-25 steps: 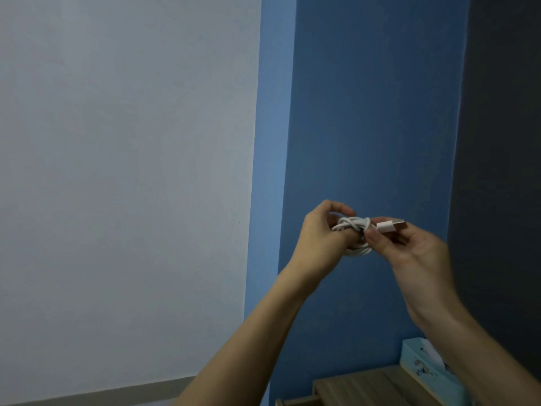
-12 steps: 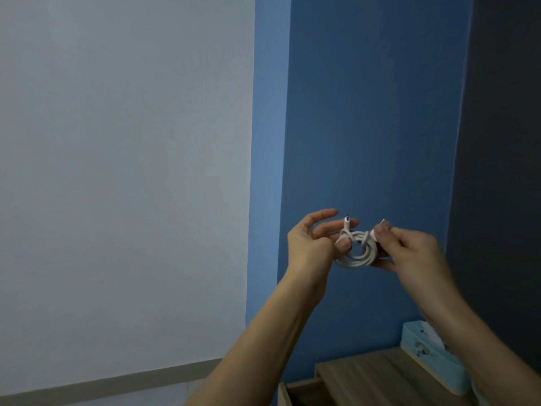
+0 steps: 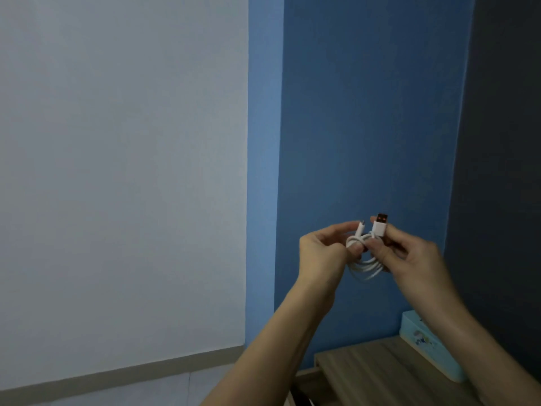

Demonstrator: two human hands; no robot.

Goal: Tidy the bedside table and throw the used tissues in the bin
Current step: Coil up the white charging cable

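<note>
**Both plugs now stand side by side above the coil**

Half a second back only the small plug (image 3: 361, 228) poked up and the left index finger was stretched out. Now the left hand (image 3: 320, 253) has closed in, and the USB plug (image 3: 381, 224) has been turned upright next to the small one.

The white charging cable (image 3: 366, 266) is wound into a small coil. It is held in the air between the two hands, in front of the blue wall (image 3: 366, 112) and well above the counter (image 3: 377, 373). The left fingers (image 3: 336, 230) are curled round the upper left of the coil, with the thumb pressing on the loops. The right hand (image 3: 409, 256) pinches the strands just under the USB plug, between thumb and forefingers. The loops hang below both grips.

With both ends gathered at the top, the winding looks finished and the bundle seems ready to set down. It could go on the counter or into what looks like an open drawer (image 3: 303, 376) at its front left. The ends do not appear tucked in, so the coil may spring open once one hand lets go.

A pale blue tissue box (image 3: 421, 341) stands at the right of the counter. No used tissues and no bin are in view, so that part of the job cannot be judged.
</note>
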